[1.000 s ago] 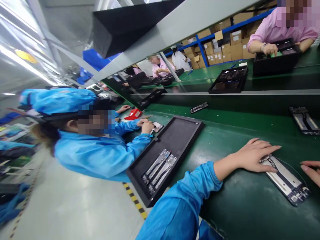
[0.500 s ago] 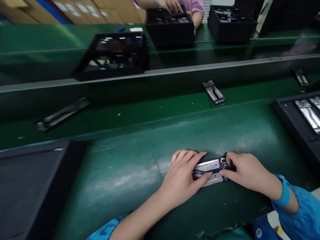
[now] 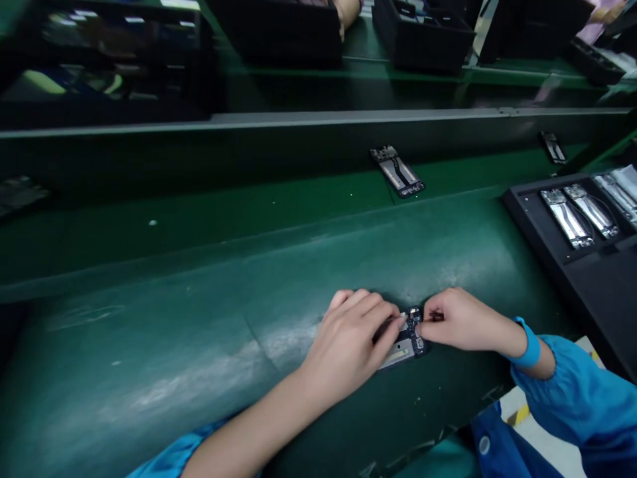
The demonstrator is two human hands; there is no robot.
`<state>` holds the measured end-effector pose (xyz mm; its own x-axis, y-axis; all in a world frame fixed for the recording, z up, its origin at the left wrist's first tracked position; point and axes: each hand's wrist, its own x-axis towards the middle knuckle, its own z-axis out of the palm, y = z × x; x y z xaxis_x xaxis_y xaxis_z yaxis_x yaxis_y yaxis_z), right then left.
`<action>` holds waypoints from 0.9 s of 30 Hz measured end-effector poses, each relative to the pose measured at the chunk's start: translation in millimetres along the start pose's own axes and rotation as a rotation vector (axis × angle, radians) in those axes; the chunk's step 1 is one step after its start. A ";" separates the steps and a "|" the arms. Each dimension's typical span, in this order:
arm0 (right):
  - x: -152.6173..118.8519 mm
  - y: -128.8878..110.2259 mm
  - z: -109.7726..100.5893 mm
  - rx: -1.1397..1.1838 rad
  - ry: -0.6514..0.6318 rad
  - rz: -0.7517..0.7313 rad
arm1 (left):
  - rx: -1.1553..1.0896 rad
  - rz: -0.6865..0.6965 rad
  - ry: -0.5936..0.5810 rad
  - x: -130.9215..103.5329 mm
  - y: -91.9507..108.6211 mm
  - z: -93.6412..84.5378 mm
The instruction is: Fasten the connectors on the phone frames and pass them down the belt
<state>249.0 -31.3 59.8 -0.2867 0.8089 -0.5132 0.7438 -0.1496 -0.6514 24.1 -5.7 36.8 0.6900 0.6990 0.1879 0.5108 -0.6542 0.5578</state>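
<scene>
A phone frame with a circuit board [image 3: 407,340] lies flat on the green bench near its front edge. My left hand [image 3: 348,342] lies over most of it, fingers pressing it down. My right hand [image 3: 452,320] pinches at the board end of the frame with thumb and fingertips. What sits between those fingertips is too small to tell. Both sleeves are blue.
Another phone frame [image 3: 397,171] lies on the green belt behind. A black tray [image 3: 557,259] at the right holds several frames. Black trays [image 3: 423,33] stand on the far side, where another person's hand [image 3: 347,10] shows. A grey rail [image 3: 298,119] runs across.
My view swung from the left co-worker to the bench in front. My left hand now covers more of the frame and my right hand closed into a pinch at its end.
</scene>
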 end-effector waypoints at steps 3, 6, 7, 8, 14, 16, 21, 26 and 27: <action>8.1 4.2 -8.6 0.221 -0.159 0.133 | 0.039 0.038 0.045 -0.5 0.7 8.3; 13.4 5.1 -11.2 0.256 -0.191 0.195 | 0.045 0.047 0.035 -2.3 1.3 13.5; 14.2 4.3 -11.2 0.260 -0.194 0.208 | 0.037 0.050 0.028 -3.1 1.3 14.4; 14.5 3.2 -11.0 0.265 -0.197 0.219 | 0.027 0.051 0.023 -3.8 1.2 15.0; 13.3 -2.7 -10.2 0.268 -0.192 0.246 | -0.019 0.060 0.013 -6.4 -0.9 17.2; 13.4 -1.9 -10.4 0.274 -0.196 0.251 | -0.035 0.064 0.011 -6.8 -1.6 17.8; 15.1 0.5 -10.0 0.278 -0.196 0.266 | -0.072 0.056 -0.003 -6.2 -0.7 17.0; 18.7 -7.8 -8.1 0.243 -0.164 0.322 | -0.090 0.023 0.002 -3.2 0.6 15.1; 19.6 -10.1 -8.3 0.233 -0.164 0.336 | -0.094 0.005 0.005 -2.7 0.5 14.9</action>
<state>240.9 -9.2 60.9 -0.1579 0.5951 -0.7880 0.6616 -0.5286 -0.5318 30.2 -12.2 24.5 0.6896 0.6974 0.1951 0.4570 -0.6280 0.6299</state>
